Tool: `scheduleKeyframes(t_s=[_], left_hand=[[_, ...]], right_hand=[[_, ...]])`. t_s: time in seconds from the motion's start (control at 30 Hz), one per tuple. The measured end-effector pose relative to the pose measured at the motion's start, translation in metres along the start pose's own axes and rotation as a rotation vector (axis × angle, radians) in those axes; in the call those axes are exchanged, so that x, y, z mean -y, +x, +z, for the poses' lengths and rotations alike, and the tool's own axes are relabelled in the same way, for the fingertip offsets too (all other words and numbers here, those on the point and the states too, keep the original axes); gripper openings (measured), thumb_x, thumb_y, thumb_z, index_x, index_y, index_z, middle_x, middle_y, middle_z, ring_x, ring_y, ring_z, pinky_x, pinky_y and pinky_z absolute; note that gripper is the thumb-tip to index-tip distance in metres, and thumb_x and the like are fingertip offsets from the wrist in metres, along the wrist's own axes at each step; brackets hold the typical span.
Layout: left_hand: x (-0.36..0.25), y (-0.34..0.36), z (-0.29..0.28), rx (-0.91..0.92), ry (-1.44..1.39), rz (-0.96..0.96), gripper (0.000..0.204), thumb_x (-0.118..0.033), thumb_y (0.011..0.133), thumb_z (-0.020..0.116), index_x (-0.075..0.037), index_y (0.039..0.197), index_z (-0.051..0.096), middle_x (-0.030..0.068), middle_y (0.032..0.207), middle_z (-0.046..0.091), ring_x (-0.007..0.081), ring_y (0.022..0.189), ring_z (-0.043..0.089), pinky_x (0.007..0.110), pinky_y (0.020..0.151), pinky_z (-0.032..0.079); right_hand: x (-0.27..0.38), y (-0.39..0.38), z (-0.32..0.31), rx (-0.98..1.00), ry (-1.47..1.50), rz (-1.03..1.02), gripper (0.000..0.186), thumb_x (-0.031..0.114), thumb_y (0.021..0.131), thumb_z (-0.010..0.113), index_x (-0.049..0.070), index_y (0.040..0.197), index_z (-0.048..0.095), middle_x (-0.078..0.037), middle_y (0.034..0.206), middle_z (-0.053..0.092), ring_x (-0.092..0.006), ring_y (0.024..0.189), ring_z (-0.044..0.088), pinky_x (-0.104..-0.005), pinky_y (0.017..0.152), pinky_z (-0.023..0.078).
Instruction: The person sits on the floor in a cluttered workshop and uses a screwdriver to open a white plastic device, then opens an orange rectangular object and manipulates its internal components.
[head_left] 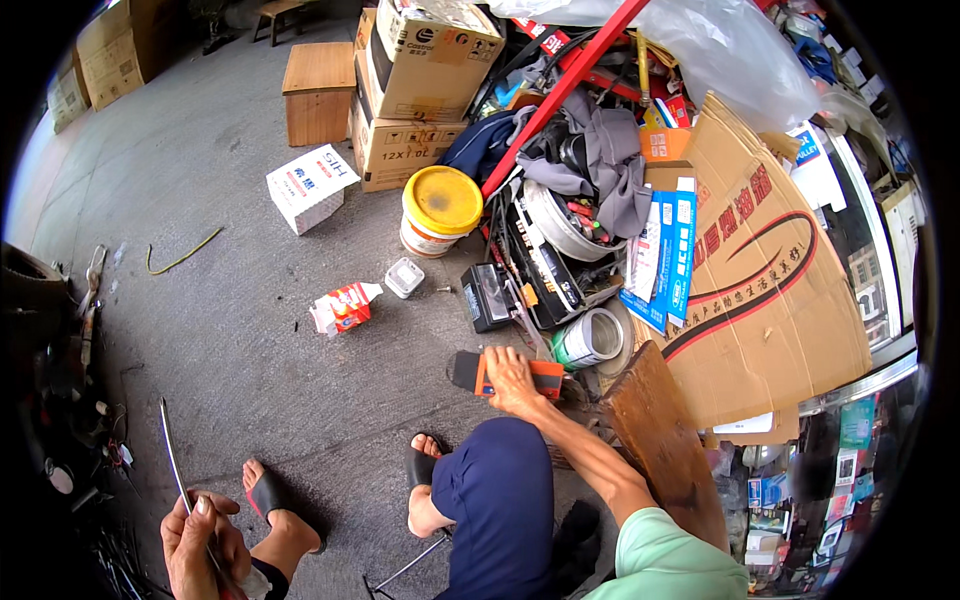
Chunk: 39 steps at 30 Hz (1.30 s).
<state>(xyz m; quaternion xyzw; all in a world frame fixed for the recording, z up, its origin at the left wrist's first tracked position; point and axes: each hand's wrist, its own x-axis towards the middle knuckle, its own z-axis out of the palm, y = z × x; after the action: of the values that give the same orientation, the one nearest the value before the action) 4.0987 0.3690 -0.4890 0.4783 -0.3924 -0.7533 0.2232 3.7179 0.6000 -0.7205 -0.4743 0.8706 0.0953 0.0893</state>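
So the right hand is palm down, fingers bent close together over the far edge of an orange and black box, near the middle of the frame. Can't make out the thumb from here. The box's long axis runs left to right, dipping a touch to the right, black end pointing left. Can't tell if it's touching the ground. That arm reaches in bent from a pale green sleeve, lower right.

Left hand, lower left: fingers curled in, thumb upright, pinching a thin metal rod that sticks up and leans slightly left.

Just right of the box there's a green tin on its side, mouth facing right; can't tell what's in it. Above that, a whitish tub has small colourful bits in it, with grey cloth heaped over. Upper middle, a bucket has its yellow lid on, a little clear square container sits below it, and cartons are stacked up top.
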Motion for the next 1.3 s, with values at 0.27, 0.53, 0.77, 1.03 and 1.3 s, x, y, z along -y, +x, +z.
scheduleKeyframes(t_s=[0.27, 0.53, 0.77, 1.03, 1.3], left_hand=[[-0.02, -0.012, 0.016, 0.019, -0.004, -0.079, 0.026, -0.018, 0.096, 0.049, 0.008, 0.1, 0.053, -0.0028, 0.059, 0.038, 0.0047, 0.045, 0.034, 0.019, 0.037, 0.026], [-0.024, -0.006, 0.028, 0.029, -0.017, -0.065, 0.028, -0.019, 0.095, 0.051, 0.008, 0.101, 0.053, -0.004, 0.061, 0.038, 0.0034, 0.046, 0.033, 0.018, 0.039, 0.025], [-0.018, 0.001, 0.015, -0.06, 0.017, 0.047, 0.026, -0.023, 0.091, 0.055, 0.003, 0.086, 0.057, -0.0001, 0.052, 0.041, 0.0058, 0.038, 0.037, 0.02, 0.032, 0.028], [-0.03, -0.008, -0.006, 0.011, -0.049, 0.177, 0.03, -0.024, 0.094, 0.052, 0.006, 0.095, 0.056, -0.0006, 0.054, 0.041, 0.0061, 0.038, 0.039, 0.019, 0.035, 0.029], [-0.035, -0.021, -0.052, -0.094, -0.097, 0.326, 0.03, -0.026, 0.093, 0.055, 0.004, 0.095, 0.058, -0.0014, 0.054, 0.045, 0.0041, 0.038, 0.041, 0.017, 0.035, 0.029]], right_hand=[[0.06, 0.024, -0.01, 0.094, 0.019, -0.286, 0.082, 0.005, 0.052, 0.078, -0.005, 0.123, 0.038, -0.018, 0.115, 0.051, -0.0316, 0.11, 0.047, -0.0497, 0.092, 0.037], [0.176, 0.031, -0.015, -0.01, 0.048, -0.559, 0.074, 0.01, 0.056, 0.074, -0.006, 0.12, 0.042, -0.015, 0.108, 0.054, -0.0274, 0.104, 0.05, -0.0448, 0.087, 0.037], [0.259, 0.029, -0.035, -0.165, 0.288, -0.919, 0.08, 0.033, 0.054, 0.078, -0.003, 0.117, 0.044, -0.01, 0.101, 0.052, -0.0249, 0.098, 0.05, -0.0385, 0.079, 0.039], [0.193, 0.101, -0.14, 0.221, 0.181, -0.821, 0.036, 0.027, 0.071, 0.065, -0.002, 0.089, 0.053, -0.019, 0.087, 0.058, -0.0346, 0.087, 0.06, -0.0432, 0.076, 0.049], [0.228, 0.057, -0.1, 0.423, -0.174, -0.793, 0.094, 0.049, 0.051, 0.082, 0.0, 0.122, 0.044, -0.019, 0.116, 0.052, -0.0341, 0.11, 0.052, -0.0464, 0.089, 0.044]])
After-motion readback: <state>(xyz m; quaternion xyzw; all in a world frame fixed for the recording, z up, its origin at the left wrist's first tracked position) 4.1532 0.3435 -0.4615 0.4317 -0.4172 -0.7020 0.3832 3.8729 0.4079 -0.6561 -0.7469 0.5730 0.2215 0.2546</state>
